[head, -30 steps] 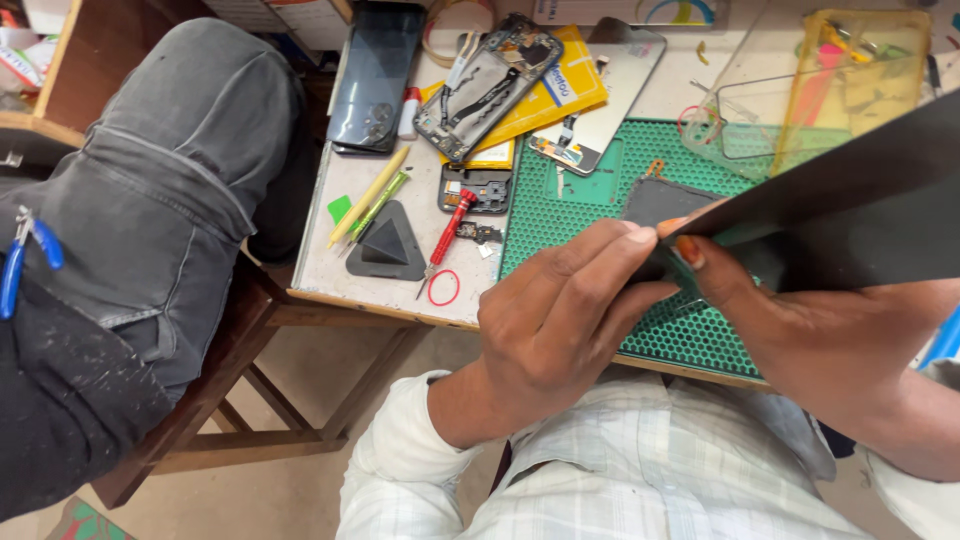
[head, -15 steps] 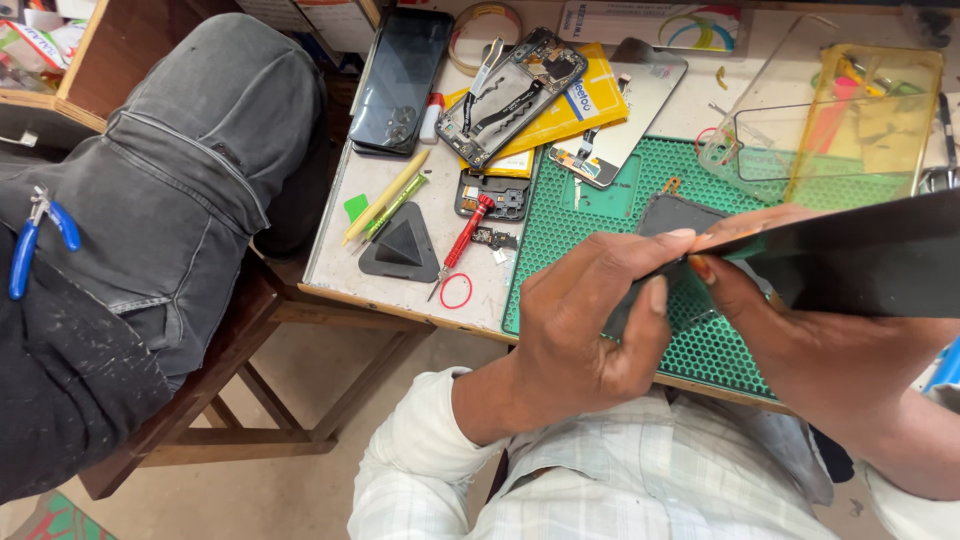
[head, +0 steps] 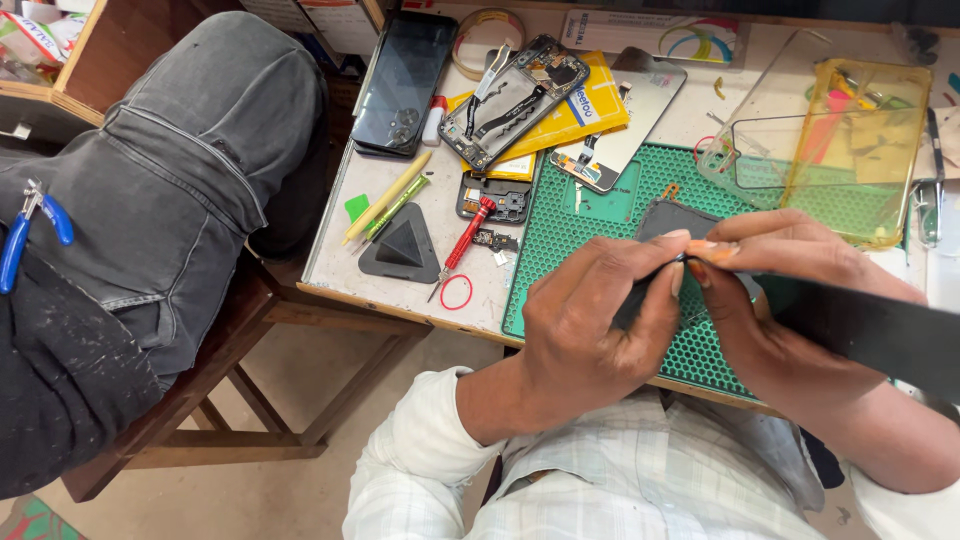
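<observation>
Both of my hands meet over the green cutting mat on a long black flat panel that runs off to the right. My left hand pinches the panel's near end between thumb and fingers. My right hand grips the same end from the other side, fingertips touching the left ones. Something small and orange shows at those fingertips; I cannot tell what it is. A small dark square part lies on the mat just beyond my fingers.
On the white bench left of the mat lie a red screwdriver, a black triangular pick, a red ring, an opened phone frame and a black phone. A yellow clear case sits far right. Another person's leg in grey jeans is at left.
The black panel has come down from a raised tilt to lie lower across the mat. My hands have closed in together on its left end.
</observation>
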Motion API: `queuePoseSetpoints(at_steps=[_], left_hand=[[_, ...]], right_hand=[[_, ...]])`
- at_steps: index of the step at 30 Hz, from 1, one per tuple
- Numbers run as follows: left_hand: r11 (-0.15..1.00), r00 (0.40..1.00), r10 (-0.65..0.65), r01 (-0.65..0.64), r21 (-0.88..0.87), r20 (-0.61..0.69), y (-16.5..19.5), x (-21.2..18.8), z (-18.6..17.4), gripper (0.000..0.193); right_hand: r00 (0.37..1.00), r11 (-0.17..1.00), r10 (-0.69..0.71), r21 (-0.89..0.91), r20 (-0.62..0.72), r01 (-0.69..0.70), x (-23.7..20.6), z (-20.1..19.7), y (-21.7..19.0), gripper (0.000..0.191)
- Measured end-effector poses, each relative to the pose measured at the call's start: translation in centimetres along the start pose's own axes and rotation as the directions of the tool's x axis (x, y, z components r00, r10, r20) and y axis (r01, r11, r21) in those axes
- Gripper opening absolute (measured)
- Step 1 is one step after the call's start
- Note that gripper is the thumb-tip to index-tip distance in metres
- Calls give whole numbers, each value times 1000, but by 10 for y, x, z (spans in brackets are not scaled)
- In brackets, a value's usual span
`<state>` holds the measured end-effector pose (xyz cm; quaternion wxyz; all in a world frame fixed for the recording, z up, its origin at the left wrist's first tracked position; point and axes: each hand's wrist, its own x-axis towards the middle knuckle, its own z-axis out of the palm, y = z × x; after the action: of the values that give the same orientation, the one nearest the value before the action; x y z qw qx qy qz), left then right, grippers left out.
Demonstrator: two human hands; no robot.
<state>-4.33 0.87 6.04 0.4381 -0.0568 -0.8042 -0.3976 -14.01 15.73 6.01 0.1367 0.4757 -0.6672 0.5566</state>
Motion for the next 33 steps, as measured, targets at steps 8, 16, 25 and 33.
queuePoseSetpoints(at_steps=[8,16,25,33], left_hand=[[1000,1000,-1,1,-4,-25,-1,2,2,29],[1000,1000,14,-14,-4,-20,-1,3,1,29],[998,998,59,-59,28,3,2,7,3,32],[994,989,106,-109,24,99,4,10,1,39]], right_hand=[[999,999,34,1,-3,-34,-1,2,1,22],[995,993,104,64,-10,-103,0,3,-2,16],[969,963,241,111,48,-245,7,-13,-8,17],[960,948,272,153,70,-280,5,-24,-2,15]])
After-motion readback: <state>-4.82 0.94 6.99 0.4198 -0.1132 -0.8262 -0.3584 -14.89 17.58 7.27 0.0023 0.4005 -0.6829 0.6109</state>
